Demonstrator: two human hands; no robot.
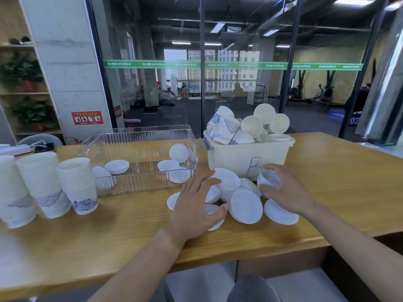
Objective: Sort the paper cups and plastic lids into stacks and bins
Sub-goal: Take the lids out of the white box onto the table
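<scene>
Head view: left hand [196, 205] lies spread, fingers straight, palm down on the heap of white round plastic lids [245, 204] on the wooden table [109, 227]; it curls round nothing. Right hand [283, 190] has its fingers bent over one small white lid [269, 178] at the heap's far right edge, just in front of the bin; whether it actually grips the lid I cannot tell. Heap sits directly before the opaque white plastic bin [246, 156] marked "B", touching its front wall. That bin is piled above its rim with loose white paper cups [225, 127], some blue-patterned, plus a few lids. Left of it stands the clear ribbed plastic bin [139, 147], holding several white lids scattered on its floor. Near the table's left edge stand three nested stacks of white blue-patterned paper cups [76, 184], side by side.
</scene>
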